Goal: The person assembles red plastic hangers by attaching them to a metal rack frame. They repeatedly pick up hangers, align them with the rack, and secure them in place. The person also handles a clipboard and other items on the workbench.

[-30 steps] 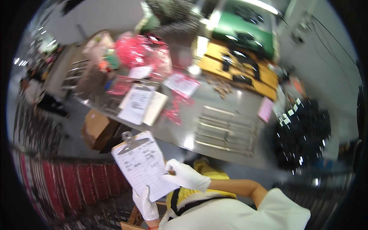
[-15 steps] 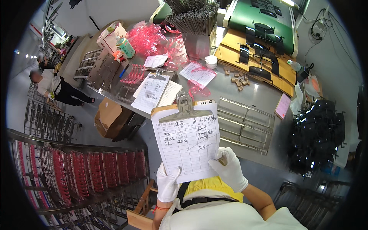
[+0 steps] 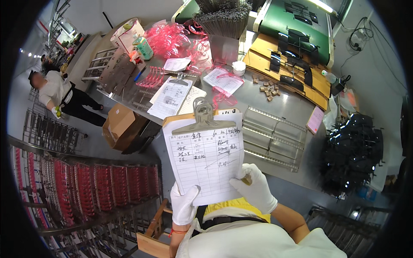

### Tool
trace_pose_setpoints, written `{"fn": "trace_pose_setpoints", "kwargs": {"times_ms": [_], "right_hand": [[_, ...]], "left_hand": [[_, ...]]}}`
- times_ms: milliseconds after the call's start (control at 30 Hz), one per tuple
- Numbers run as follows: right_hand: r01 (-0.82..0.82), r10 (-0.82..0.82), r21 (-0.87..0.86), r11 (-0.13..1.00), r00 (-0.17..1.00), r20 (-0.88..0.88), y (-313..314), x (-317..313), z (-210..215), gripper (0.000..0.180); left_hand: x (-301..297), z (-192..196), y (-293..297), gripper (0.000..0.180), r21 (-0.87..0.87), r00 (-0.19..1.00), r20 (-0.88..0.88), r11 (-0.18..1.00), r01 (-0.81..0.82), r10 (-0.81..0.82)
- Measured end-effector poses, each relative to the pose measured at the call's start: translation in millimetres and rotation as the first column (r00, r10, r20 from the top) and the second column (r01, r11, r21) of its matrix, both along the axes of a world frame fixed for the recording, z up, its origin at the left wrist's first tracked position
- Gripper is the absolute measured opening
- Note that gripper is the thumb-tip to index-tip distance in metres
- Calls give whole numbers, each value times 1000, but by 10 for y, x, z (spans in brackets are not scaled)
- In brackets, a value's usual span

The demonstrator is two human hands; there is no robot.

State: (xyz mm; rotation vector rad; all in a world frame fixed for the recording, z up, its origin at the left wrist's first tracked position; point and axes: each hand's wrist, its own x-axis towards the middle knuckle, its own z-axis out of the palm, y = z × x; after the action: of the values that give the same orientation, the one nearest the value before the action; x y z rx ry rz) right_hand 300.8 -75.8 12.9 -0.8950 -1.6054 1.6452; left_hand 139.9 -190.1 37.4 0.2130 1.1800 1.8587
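A clipboard (image 3: 204,124) with a metal clip holds a sheet of ruled paper (image 3: 202,176) bearing handwriting. My left hand (image 3: 184,204), in a white glove, grips its lower left edge with the thumb on the paper. The gloved right hand (image 3: 254,189) pinches the lower right edge, fingers behind the board. Beyond the clipboard's top, a second clipboard (image 3: 171,99) with written sheets lies on the metal table over an open notebook (image 3: 193,102). To the right of it, a metal wire rack (image 3: 271,139) lies flat on the tabletop.
Pink plastic pieces (image 3: 165,38), a green-labelled bottle (image 3: 143,48) and small brown blocks (image 3: 269,90) are on the table. Black glossy parts (image 3: 348,155) are heaped at right. Racks of red pieces (image 3: 90,185), a wooden chair (image 3: 155,241) and a cardboard box (image 3: 122,127) stand left. Another person (image 3: 60,92) walks at far left.
The clipboard has shifted slightly left in view, still held by both hands. The other person at far left has come nearer.
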Motion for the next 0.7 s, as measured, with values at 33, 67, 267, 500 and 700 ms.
{"fn": "trace_pose_setpoints", "kwargs": {"times_ms": [33, 67, 267, 500, 700], "right_hand": [[-8, 8, 27, 1000, 1000, -3, 7, -1, 12, 24], [-15, 15, 54, 998, 1000, -6, 22, 13, 26, 23], [-245, 209, 200, 949, 960, 185, 239, 120, 249, 25], [-31, 20, 126, 991, 996, 91, 379, 190, 322, 30], [24, -96, -352, 936, 977, -188, 663, 34, 401, 45]], "left_hand": [[-6, 8, 6, 43, -36, 999, -41, 999, 0, -2], [-11, 14, 10, 43, -72, 997, -81, 997, -1, -5], [-64, 19, 15, 42, -121, 994, -106, 992, 22, -35], [20, -158, -81, 46, -25, 987, 88, 991, 135, -132], [60, -221, -77, 54, -33, 902, 160, 911, 411, -402]]}}
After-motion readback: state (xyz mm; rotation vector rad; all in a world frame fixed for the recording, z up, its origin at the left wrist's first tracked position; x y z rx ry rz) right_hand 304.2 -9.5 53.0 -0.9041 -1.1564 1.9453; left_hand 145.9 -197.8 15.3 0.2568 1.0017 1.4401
